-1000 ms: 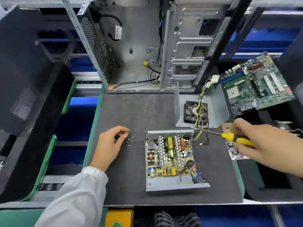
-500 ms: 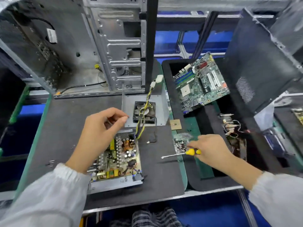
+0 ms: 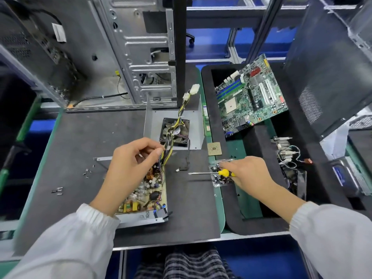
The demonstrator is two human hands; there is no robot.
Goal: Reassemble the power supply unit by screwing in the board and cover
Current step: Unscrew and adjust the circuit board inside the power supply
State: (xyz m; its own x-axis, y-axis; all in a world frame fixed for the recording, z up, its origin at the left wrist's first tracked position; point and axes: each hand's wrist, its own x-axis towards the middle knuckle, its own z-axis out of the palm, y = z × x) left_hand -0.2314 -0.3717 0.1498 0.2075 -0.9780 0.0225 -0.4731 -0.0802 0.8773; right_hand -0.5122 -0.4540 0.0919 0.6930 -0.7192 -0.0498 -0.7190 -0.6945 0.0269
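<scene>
Two hands work over a dark, felt-like mat (image 3: 84, 137). Our left hand (image 3: 128, 168) hovers above the far end of the board (image 3: 149, 190), fingers curled with thumb and fingertips pinched together; whatever they pinch is too small for us to make out. Our right hand (image 3: 249, 174) grasps the yellow handle of a screwdriver (image 3: 213, 173). Its thin steel shaft lies nearly level, tip pointing left toward the board, and the hand sits over a small clear bag of parts (image 3: 218, 183) at the mat's right edge.

We see the board seated in a shallow grey sheet-metal tray (image 3: 141, 218) near the mat's front middle, long axis running from us away toward the case. Its tan surface is crowded with cylindrical capacitors, a copper-wound coil and a yellow block. A bundle of yellow and black wires (image 3: 171, 135) rises from its far end, crosses the cover and ends in white plugs.

We find the cover (image 3: 193, 127), a folded grey metal shell with a square black fan (image 3: 174, 132) inside, just beyond the board, lying open side up. Several small dark screws (image 3: 87, 174) are scattered on the mat to the left, well apart from the board.

An open steel case (image 3: 141, 57) stands at the back. To the right, a green motherboard (image 3: 251, 95) rests tilted in a black foam tray (image 3: 253, 141), and a square chip (image 3: 214, 149) lies beside the cover.
</scene>
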